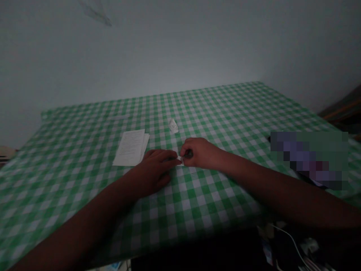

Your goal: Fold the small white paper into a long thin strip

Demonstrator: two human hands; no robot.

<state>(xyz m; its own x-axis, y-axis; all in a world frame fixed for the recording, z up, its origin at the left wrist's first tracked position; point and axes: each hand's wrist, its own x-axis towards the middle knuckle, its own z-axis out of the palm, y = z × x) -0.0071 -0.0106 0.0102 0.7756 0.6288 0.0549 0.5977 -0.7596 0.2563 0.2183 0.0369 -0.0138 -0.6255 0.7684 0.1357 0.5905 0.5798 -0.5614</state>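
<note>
A small white paper piece (180, 160) is pinched between left hand (154, 169) and right hand (199, 152).

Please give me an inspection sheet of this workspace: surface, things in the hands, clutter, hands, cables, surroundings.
Surface: table with green and white checked cloth, flat, dimly lit.
Things in hand: small white folded paper piece, pinched between both hands on the cloth.
Clutter: stack of white printed paper sheets left of the hands; small white crumpled paper scrap beyond them; blurred dark object at right.
Hands: left hand and right hand meet at the paper piece, fingertips closed on it.
Cables: thin white cable below the table edge, lower right.
Surroundings: plain pale wall behind; dark wooden furniture at far right.
</note>
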